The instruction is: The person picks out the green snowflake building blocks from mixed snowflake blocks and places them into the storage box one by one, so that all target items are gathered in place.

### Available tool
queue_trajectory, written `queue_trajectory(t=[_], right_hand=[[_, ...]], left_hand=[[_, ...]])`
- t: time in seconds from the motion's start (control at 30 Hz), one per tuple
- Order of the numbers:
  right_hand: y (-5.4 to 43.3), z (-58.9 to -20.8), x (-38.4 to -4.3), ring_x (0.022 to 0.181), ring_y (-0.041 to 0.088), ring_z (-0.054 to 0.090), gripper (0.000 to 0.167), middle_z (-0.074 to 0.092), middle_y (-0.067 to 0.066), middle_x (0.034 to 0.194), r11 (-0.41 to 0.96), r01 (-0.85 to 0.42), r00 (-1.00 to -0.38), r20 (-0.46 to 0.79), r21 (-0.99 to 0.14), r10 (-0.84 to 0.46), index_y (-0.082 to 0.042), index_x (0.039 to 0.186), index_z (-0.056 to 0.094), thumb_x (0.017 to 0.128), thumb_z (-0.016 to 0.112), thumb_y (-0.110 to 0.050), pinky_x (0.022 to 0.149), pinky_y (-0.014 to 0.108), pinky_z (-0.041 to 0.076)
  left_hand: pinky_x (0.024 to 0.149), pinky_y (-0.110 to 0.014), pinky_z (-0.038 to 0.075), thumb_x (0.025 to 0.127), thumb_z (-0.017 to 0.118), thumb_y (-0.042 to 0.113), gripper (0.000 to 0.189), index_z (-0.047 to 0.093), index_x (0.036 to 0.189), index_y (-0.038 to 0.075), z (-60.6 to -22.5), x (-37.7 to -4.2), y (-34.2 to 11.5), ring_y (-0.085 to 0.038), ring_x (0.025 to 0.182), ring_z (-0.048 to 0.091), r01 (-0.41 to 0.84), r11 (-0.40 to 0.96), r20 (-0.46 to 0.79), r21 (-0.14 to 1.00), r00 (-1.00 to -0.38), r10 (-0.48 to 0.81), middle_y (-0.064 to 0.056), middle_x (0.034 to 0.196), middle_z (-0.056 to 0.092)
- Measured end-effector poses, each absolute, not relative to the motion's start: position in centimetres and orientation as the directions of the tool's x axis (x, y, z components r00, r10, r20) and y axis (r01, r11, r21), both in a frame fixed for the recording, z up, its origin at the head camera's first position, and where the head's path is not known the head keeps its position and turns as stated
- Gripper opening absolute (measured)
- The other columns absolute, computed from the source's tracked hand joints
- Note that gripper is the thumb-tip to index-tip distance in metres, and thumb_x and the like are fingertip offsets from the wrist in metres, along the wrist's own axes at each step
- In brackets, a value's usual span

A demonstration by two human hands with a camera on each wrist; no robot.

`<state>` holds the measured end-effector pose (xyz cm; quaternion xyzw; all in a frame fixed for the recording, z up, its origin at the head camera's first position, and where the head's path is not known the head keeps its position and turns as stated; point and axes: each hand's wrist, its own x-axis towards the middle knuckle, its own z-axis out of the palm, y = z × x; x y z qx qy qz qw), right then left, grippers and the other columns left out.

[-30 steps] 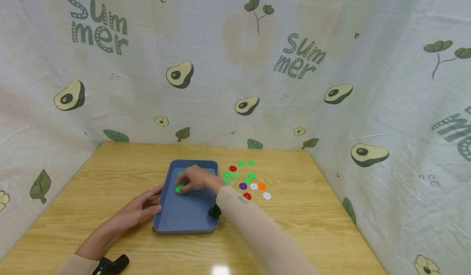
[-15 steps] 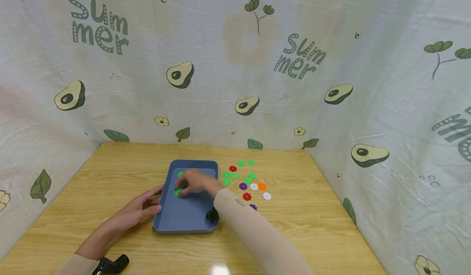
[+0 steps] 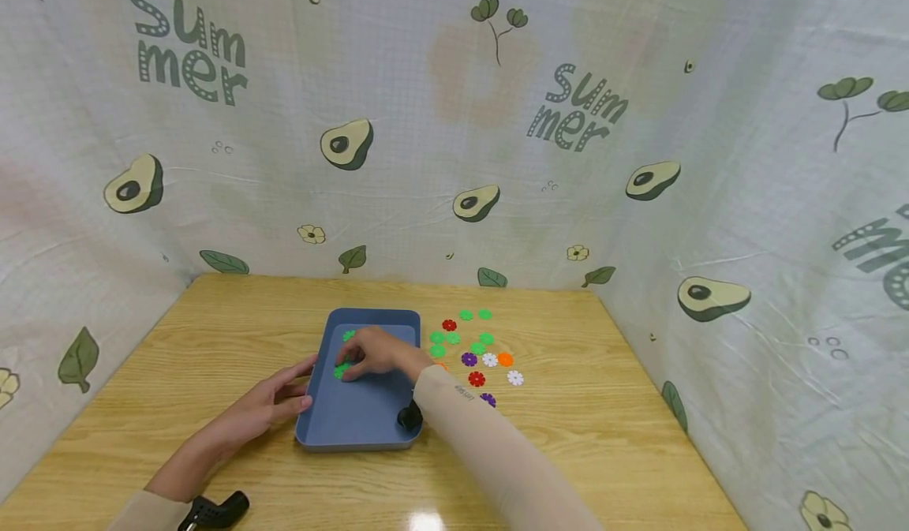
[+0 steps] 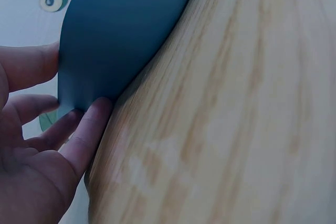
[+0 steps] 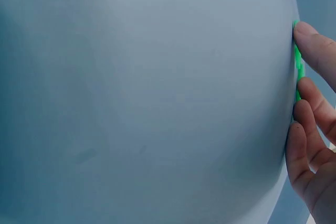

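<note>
A blue-grey tray [image 3: 358, 413] stands on the wooden table, left of centre. My left hand [image 3: 273, 401] lies along its left side; in the left wrist view the fingertips [image 4: 100, 109] rest against the outer wall, fingers fairly straight. Inside the tray, toward its left wall, my right hand [image 3: 376, 352] reaches down with bent fingers. Between its thumb and fingers it pinches a green flower-shaped disc [image 3: 341, 372], close to the tray floor. The right wrist view shows green plastic [image 5: 298, 61] edge-on at the thumb and fingertips. Another green disc [image 3: 349, 335] lies farther back, partly hidden by the hand.
Right of the tray lie loose flower-shaped discs: several green [image 3: 454, 338], red [image 3: 476, 379], purple [image 3: 469, 359], white [image 3: 514, 378] and orange [image 3: 505, 359]. The right forearm crosses over the tray's right rim. A patterned cloth [image 3: 405, 160] hangs behind the table.
My right hand has shifted slightly left and toward me inside the tray, along with the green disc. The forearm's shift uncovers a purple disc on the table. My left hand stays put.
</note>
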<state>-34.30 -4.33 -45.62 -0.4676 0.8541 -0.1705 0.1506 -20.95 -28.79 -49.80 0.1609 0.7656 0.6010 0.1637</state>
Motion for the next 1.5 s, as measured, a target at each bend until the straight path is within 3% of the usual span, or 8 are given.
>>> queue_trajectory(t=[0.67, 1.2, 1.5], right_hand=[[-4.4, -46.0, -34.4, 0.102, 0.002, 0.065, 0.031, 0.075, -0.004, 0.113, 0.521, -0.733, -0.534, -0.103, -0.437, -0.839, -0.018, 0.124, 0.080, 0.095, 0.084, -0.028, 0.088, 0.014, 0.049], [-3.1, -42.3, -33.2, 0.125, 0.011, 0.065, 0.050, 0.071, 0.003, 0.136, 0.547, -0.710, -0.484, -0.257, -0.444, -0.836, -0.019, 0.142, 0.069, 0.096, 0.083, -0.030, 0.098, 0.020, 0.051], [-0.4, -40.6, -32.8, 0.129, 0.016, 0.064, 0.054, 0.067, 0.000, 0.143, 0.468, -0.776, -0.438, -0.173, -0.423, -0.882, -0.014, 0.144, 0.067, 0.094, 0.085, -0.028, 0.105, 0.025, 0.050]], left_hand=[[0.098, -0.021, 0.051, 0.110, 0.060, 0.020, 0.078, 0.014, 0.172, 0.011, -49.6, -20.9, -28.6, -0.055, 0.147, 0.038, 0.055, 0.235, -0.055, 0.970, -0.898, 0.437, -0.030, 0.173, 0.010], [0.097, -0.020, 0.050, 0.110, 0.062, 0.021, 0.079, 0.015, 0.172, 0.010, -49.4, -20.8, -28.5, -0.054, 0.146, 0.041, 0.061, 0.249, -0.052, 0.967, -0.905, 0.422, -0.030, 0.173, 0.012], [0.098, -0.019, 0.050, 0.110, 0.061, 0.021, 0.078, 0.016, 0.172, 0.014, -49.6, -20.8, -28.5, -0.054, 0.149, 0.037, 0.040, 0.255, -0.072, 0.966, -0.908, 0.413, -0.027, 0.174, 0.012]])
